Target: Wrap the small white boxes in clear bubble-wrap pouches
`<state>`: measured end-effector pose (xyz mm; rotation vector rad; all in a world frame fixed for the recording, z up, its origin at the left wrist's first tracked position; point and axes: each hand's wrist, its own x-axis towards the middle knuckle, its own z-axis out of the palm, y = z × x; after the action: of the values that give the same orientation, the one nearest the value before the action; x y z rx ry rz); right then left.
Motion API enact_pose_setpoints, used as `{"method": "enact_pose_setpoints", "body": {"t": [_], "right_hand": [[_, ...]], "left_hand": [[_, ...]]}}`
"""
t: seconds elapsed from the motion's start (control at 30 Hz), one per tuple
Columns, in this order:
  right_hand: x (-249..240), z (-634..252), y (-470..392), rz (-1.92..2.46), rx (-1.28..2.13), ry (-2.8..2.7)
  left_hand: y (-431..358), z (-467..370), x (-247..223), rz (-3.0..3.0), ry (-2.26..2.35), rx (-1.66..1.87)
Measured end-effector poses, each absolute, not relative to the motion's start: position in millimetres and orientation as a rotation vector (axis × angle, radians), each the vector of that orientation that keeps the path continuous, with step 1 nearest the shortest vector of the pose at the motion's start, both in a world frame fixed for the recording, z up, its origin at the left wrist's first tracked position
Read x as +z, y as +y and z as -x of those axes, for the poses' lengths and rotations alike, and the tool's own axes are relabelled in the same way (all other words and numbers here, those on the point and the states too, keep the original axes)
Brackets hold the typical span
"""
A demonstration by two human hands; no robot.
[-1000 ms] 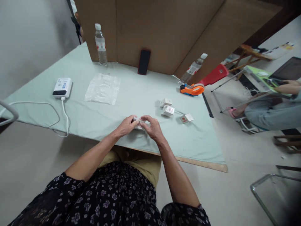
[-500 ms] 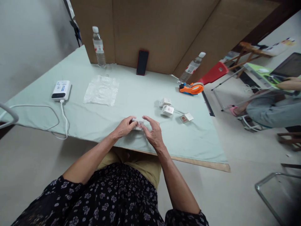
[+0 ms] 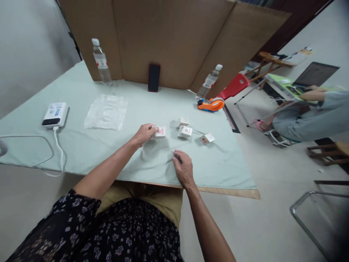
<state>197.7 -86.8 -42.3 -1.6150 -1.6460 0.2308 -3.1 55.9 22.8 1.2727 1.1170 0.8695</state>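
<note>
Counter [image 3: 131, 109]: pale green cloth cover. Cardboard panel [image 3: 169, 40], brown, folded, upright along the back edge. Plastic sheet [image 3: 106, 112]: clear, flat, left of centre. Bottles, two, clear, white-capped: one [image 3: 101, 62] by the back-left corner, one [image 3: 208, 82] by the back-right. Left hand [image 3: 144, 134]: grip closed on a small printed box, forward of the front edge's middle. Right hand [image 3: 184, 168]: near the front edge, right of the left hand, fingers curled, grip narrow; whether it holds anything cannot be told. Tape dispenser [image 3: 214, 105]: orange, at the right edge, towards the back. Phone [image 3: 154, 78]: dark, leaning against the panel at the back edge. Power bank [image 3: 55, 114]: white, near the left edge, cable [image 3: 57, 145] running to the front edge. White boxes, three: two [image 3: 182, 122] [image 3: 185, 131] close together, right of centre; one [image 3: 207, 138] nearer the right edge. Printed box [image 3: 160, 131]: white, red marking, in the left hand; contact with the counter unclear.
</note>
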Motion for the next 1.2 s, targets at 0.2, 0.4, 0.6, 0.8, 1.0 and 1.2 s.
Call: {"method": "enact_pose_setpoints", "body": {"t": [0.2,0.4,0.6,0.8,1.0,1.2], "right_hand": [[-47,-193,-92,1.649,0.178,-1.716],[-43,-195,-94,1.647,0.179,-1.715],[-44,-195,-94,1.635,0.208,-1.680],[-49,-199,-91,1.596,0.174,-1.692],[-52,-201,-89,1.569,0.153,-1.719],[-52,-201,-86,1.574,0.100,-1.753]], "left_hand": [[119,-55,13,-1.218,1.192,0.826],[151,-84,10,-1.276,1.241,0.758],[154,-96,3,-1.466,1.341,0.754],[142,-70,8,-1.806,1.455,0.799],[84,66,10,-2.399,1.711,0.533],[76,162,9,-2.308,2.100,0.271]]}}
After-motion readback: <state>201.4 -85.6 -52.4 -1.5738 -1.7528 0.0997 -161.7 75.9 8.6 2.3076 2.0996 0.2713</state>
